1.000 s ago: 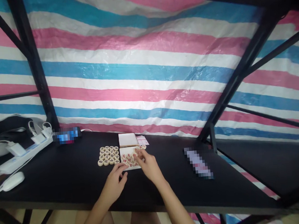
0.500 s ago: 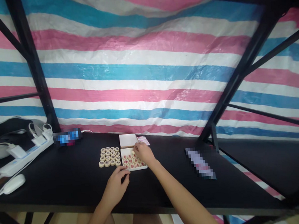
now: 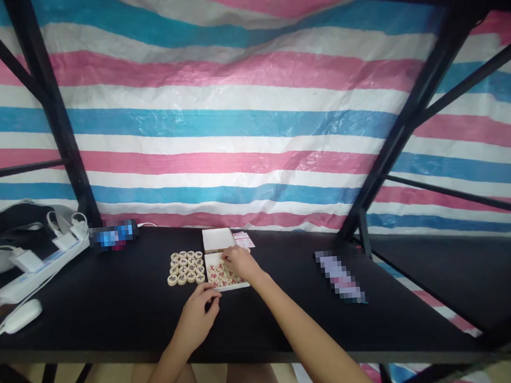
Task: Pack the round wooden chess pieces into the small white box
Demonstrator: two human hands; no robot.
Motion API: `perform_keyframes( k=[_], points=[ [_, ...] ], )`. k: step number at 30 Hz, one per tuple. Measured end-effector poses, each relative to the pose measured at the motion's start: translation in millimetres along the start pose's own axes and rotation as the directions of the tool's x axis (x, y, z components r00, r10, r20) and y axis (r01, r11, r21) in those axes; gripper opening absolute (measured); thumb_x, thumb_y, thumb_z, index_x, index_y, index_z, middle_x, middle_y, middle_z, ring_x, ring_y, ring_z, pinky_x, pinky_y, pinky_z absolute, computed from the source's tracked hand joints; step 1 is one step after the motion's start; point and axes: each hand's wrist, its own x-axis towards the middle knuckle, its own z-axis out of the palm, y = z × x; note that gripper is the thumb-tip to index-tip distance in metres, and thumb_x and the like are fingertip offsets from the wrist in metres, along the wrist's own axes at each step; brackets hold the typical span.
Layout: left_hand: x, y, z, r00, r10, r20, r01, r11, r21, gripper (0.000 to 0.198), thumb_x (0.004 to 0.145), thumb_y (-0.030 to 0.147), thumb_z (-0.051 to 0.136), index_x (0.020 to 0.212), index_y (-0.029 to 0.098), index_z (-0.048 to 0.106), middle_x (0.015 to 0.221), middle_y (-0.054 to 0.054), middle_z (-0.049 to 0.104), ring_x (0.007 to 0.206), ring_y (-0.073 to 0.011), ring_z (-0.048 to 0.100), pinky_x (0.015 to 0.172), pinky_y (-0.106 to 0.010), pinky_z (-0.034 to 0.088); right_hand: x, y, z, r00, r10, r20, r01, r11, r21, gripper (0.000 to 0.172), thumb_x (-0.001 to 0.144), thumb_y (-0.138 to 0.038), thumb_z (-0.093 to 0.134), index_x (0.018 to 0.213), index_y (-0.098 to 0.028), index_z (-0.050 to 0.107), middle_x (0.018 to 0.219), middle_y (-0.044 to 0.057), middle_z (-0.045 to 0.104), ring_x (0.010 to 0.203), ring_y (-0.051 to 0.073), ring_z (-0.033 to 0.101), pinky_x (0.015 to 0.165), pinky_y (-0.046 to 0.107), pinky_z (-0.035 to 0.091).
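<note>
A small white box (image 3: 232, 287) with its lid folded back holds several round Chinese chess pieces (image 3: 213, 275) with red characters. My right hand (image 3: 242, 263) is over the back of the box, fingertips pinched down on a Chinese chess piece that they largely hide. At the near left corner of the box, my left hand (image 3: 198, 309) has curled fingers and thumb against the rim. Just left of the box, black-lettered Chinese chess pieces (image 3: 185, 268) stand in neat rows on the black table (image 3: 127, 308).
Pink-and-white paper (image 3: 244, 239) lies behind the box. A phone-like blurred item (image 3: 339, 276) rests at right, and a lit device (image 3: 116, 235) at back left. A white power strip (image 3: 36, 273) with plugs and cables runs along the left. Black metal posts (image 3: 57, 112) frame the striped sheet.
The right hand's fingertips have shifted slightly left within the box. The left hand stays at the box corner, and the whole view has drifted a little.
</note>
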Motion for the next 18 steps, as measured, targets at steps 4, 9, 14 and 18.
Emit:
perform_keyframes(
  k=[4, 9, 14, 18],
  points=[
    [0, 2, -1.0, 1.0, -0.004, 0.0, 0.004, 1.0, -0.012, 0.022, 0.08, 0.017, 0.049, 0.084, 0.021, 0.07, 0.106, -0.007, 0.063, 0.081, -0.0179, 0.063, 0.078, -0.03, 0.05, -3, -2, 0, 1.0, -0.011, 0.009, 0.012, 0.999, -0.043, 0.023, 0.084, -0.01, 0.048, 0.093, -0.016, 0.068, 0.097, 0.011, 0.066, 0.094, 0.022, 0.057, 0.08, 0.029, 0.039],
    [0, 5, -2.4, 1.0, -0.016, 0.018, 0.017, 1.0, -0.021, 0.023, 0.081, 0.018, 0.048, 0.084, 0.021, 0.07, 0.106, -0.006, 0.063, 0.081, -0.0175, 0.062, 0.078, -0.03, 0.049, -6, 1, 2, 1.0, -0.023, 0.016, 0.024, 0.999, -0.047, 0.024, 0.087, -0.01, 0.044, 0.093, -0.014, 0.067, 0.097, 0.012, 0.065, 0.094, 0.022, 0.057, 0.083, 0.03, 0.038],
    [0, 2, -0.9, 1.0, -0.019, 0.007, 0.019, 0.999, -0.047, 0.021, 0.081, 0.02, 0.049, 0.084, 0.022, 0.07, 0.105, -0.006, 0.064, 0.074, -0.016, 0.062, 0.075, -0.03, 0.05, -8, 5, 1, 0.998, -0.057, 0.031, 0.057, 0.998, -0.002, 0.025, 0.082, -0.008, 0.048, 0.094, -0.017, 0.068, 0.101, 0.009, 0.066, 0.1, 0.021, 0.054, 0.086, 0.029, 0.037],
    [0, 1, -0.1, 1.0, -0.011, 0.004, 0.011, 0.999, -0.041, 0.02, 0.081, 0.02, 0.049, 0.085, 0.022, 0.069, 0.105, -0.006, 0.063, 0.075, -0.0159, 0.061, 0.076, -0.03, 0.05, -7, 16, -4, 0.998, -0.05, 0.042, 0.048, 0.998, 0.046, 0.03, 0.077, -0.003, 0.047, 0.09, -0.019, 0.07, 0.095, 0.005, 0.068, 0.096, 0.018, 0.056, 0.084, 0.025, 0.037]
  ],
)
